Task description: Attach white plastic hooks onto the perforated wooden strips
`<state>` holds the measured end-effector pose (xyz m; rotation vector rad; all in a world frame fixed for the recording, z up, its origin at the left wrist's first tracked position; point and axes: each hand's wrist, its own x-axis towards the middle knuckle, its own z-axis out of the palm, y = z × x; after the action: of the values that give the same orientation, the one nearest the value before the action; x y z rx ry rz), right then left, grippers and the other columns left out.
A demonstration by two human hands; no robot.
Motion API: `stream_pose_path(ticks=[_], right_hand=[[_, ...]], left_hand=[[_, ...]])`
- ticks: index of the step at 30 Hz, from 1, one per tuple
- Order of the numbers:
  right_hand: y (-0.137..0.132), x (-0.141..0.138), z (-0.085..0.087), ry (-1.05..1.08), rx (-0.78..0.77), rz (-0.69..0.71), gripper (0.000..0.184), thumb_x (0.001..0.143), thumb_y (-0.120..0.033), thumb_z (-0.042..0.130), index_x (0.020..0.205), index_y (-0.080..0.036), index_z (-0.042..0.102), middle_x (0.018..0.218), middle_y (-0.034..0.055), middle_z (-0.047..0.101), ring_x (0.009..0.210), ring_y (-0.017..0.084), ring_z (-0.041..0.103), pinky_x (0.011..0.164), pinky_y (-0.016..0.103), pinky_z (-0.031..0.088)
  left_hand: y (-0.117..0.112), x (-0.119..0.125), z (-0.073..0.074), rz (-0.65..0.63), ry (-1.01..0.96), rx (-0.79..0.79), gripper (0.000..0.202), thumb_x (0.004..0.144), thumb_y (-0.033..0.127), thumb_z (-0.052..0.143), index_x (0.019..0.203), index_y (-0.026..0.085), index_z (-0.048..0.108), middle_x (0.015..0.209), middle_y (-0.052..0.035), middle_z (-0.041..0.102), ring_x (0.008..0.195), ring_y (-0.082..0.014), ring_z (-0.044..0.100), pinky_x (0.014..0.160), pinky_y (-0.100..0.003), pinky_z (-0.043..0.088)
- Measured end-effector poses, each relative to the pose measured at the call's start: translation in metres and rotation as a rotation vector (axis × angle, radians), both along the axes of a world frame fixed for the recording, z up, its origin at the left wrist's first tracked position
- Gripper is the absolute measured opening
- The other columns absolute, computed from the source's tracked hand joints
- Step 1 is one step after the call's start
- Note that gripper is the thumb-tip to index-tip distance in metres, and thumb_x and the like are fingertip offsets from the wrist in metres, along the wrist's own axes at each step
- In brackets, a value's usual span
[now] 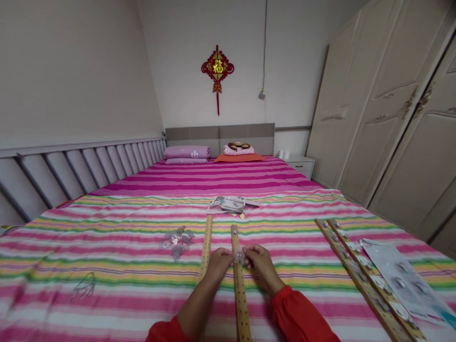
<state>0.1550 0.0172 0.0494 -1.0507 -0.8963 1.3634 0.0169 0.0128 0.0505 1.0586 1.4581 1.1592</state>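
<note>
A wooden strip with rows of small holes lies lengthwise on the bed before me. Over its upper part I have a small clear plastic piece with a metal hook-like bit, pinched at both side edges. My left hand closes its fingertips on the left edge, and my right hand does the same on the right. Whether the piece touches the wood, I cannot tell. Near the strip's far end sits a similar small piece. A second holed strip lies just left, partly behind my left forearm.
On the striped sheet, small clear plastic packets lie left. A bundle of white-and-grey items is beyond the strips. At right are two strips with several metal-and-white pieces and a clear bag of hooks.
</note>
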Motion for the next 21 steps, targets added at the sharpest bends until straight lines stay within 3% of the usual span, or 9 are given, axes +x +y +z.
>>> stream_pose_path(ticks=[5,10,21], right_hand=[[0.032,-0.006,-0.010,-0.006,-0.017,-0.014,0.018,0.053,-0.028,0.071,0.053,-0.017,0.056,0.037,-0.0042,0.054,0.032,0.008,0.046,0.033,0.019,0.034],[0.055,-0.012,-0.024,-0.006,-0.020,-0.036,0.016,0.054,-0.026,0.070,0.056,-0.017,0.057,0.036,-0.0046,0.054,0.031,0.008,0.046,0.032,0.018,0.034],[0.067,-0.015,-0.035,-0.026,-0.020,-0.069,0.010,0.057,-0.022,0.063,0.055,-0.017,0.055,0.034,-0.0064,0.051,0.031,0.007,0.042,0.032,0.018,0.031]], left_hand=[[0.030,0.000,-0.007,0.013,0.047,-0.006,0.014,0.053,0.021,0.067,0.048,0.018,0.054,0.041,0.0048,0.050,0.048,-0.0124,0.050,0.050,-0.023,0.035],[0.044,0.001,-0.008,0.045,0.087,-0.026,0.018,0.053,0.015,0.064,0.044,0.020,0.049,0.040,0.0048,0.049,0.045,-0.0120,0.047,0.049,-0.023,0.032],[0.059,0.004,-0.019,0.065,0.131,-0.034,0.024,0.054,0.015,0.063,0.044,0.022,0.042,0.042,0.0038,0.049,0.046,-0.0123,0.046,0.051,-0.024,0.034]])
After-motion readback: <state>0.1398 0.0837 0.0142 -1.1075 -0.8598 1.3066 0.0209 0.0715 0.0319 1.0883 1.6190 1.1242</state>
